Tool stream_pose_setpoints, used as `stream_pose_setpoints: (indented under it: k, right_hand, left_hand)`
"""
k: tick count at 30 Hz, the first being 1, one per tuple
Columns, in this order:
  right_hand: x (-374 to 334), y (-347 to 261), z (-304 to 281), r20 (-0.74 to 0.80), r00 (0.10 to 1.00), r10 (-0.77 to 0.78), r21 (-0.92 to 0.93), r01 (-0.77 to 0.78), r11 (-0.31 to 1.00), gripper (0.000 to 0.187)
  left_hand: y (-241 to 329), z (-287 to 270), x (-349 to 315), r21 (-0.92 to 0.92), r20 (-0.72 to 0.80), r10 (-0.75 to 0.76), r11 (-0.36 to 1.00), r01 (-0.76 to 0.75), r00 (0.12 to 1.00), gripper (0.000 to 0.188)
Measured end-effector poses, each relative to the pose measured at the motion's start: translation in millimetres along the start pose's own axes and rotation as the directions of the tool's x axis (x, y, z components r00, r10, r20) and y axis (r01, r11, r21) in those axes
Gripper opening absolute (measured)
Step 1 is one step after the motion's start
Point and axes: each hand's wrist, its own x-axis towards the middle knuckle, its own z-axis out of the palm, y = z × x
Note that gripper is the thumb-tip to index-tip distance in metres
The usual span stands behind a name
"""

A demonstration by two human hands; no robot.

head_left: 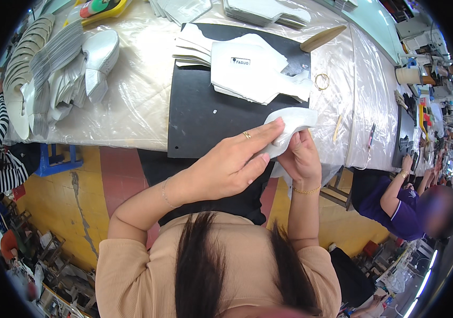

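While both hands work one white cut piece (290,124) at the worktop (141,95) edge, a stack of white pieces (253,71) waits on the black mat (200,114). Left hand (226,164) presses flat-fingered, right hand (302,159) pinches it from below. Piece looks thin, soft, curved; plastic sheeting glossy.

stack of cut pieces (253,71) on mat (200,116) | mat on table (136,100) | shoe (99,58) left of mat

left hand (232,164): fingers extended, pinching | right hand (302,159): curled, apparently gripping
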Motion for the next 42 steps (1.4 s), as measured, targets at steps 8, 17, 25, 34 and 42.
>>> stream_pose_setpoints:
  k: [8,17,25,34,42]
  right_hand:
    - [-5,2,-3,0.028,0.998,0.054,0.055,-0.056,0.997,0.048]
    - [0,6,16,-0.070,0.998,-0.010,0.135,0.020,0.991,0.046]
    - [3,-6,58,-0.088,0.985,-0.151,-0.718,0.043,0.695,0.017]
    - [19,2,74,0.286,0.901,-0.326,-0.935,0.187,-0.302,0.016]
    - [19,23,53,0.266,0.931,-0.252,-0.940,0.192,-0.281,0.014]
  left_hand:
    - [-22,-18,19,-0.257,-0.091,-0.235,0.944,0.205,0.968,0.040]
    - [-14,-16,16,-0.093,-0.231,-0.077,0.994,0.057,0.970,0.037]
    - [-14,-32,14,-0.635,-0.051,-0.316,0.742,0.213,0.947,0.042]
    - [-23,-34,12,-0.315,-0.029,-0.440,0.856,0.409,0.898,0.036]
    - [-56,-32,16,-0.023,-0.076,-0.473,0.881,0.472,0.878,0.027]
